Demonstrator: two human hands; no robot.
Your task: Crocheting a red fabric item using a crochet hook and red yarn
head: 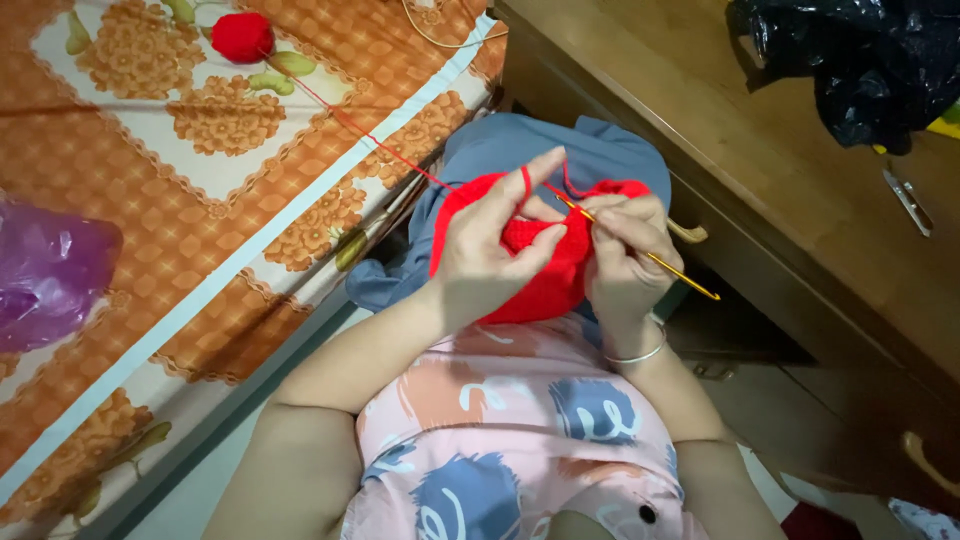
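Left hand [490, 245] closed on the red crochet piece [540, 280], thumb and fingers pinching its upper edge, forefinger raised with the red yarn strand [370, 135] looped over it. Right hand [625, 260] pressed together around a golden crochet hook [650, 257], fingertips pinching the shaft, hook tip buried in the red stitches, handle end pointing toward the wooden desk [720, 130]. Both hands touching over the red piece, held above the lap, over grey-blue cloth [600, 150] and a pink patterned top [520, 420]. Silver bangle [640, 353] on the right wrist. Yarn strand running up and left from the forefinger across the near edge of the bed [200, 250] to a red yarn ball [242, 37] resting near the far edge of the orange floral bedsheet. Purple plastic bag [45, 270] at the bed's left edge. Black plastic bag [850, 60] at the far right corner of the desk, small metal clippers [908, 200] just beside it.
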